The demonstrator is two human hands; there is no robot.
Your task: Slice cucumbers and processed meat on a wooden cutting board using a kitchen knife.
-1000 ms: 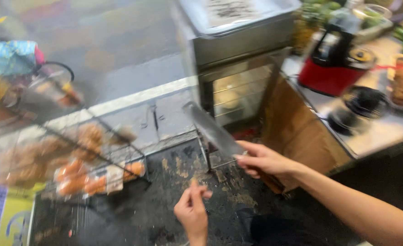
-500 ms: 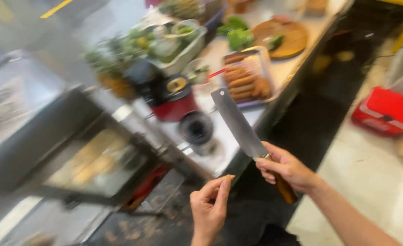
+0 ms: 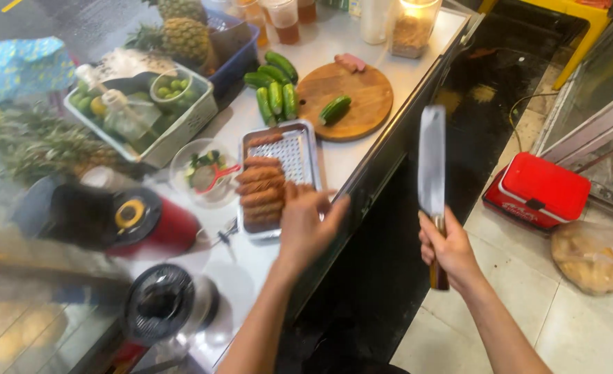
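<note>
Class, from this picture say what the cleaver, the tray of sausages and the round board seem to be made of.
Cleaver: plain grey metal blade, likely steel, with a dull sheen; its dark handle, held in the right hand, looks wooden. Tray: shiny perforated metal, probably stainless steel. Round board: brown, matte, apparently wood.

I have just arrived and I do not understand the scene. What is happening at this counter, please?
A person stands at a food counter. The right hand holds a cleaver by its wooden handle, blade pointing up, away from the counter. The left hand reaches over a metal tray of browned sausages, its fingers at the tray's edge. Behind the tray lie cucumbers and a round wooden board.
</note>
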